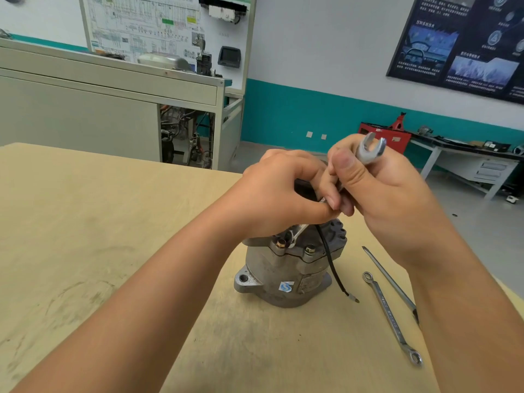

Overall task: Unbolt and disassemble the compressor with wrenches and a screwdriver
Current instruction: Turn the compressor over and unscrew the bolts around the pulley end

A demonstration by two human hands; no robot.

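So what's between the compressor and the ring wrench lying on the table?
In the head view, the black wire hanging off the compressor ends on the table between it and the ring wrench; otherwise bare tabletop.

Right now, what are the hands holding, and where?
The left hand and right hand both grip the wrench by its shank; its open end sticks out above the right hand, lower end at the compressor.

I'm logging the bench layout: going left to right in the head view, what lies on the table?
On the table: compressor → loose end of its black wire → ring wrench. The screwdriver runs alongside that wrench and overlaps its span, so it is left out.
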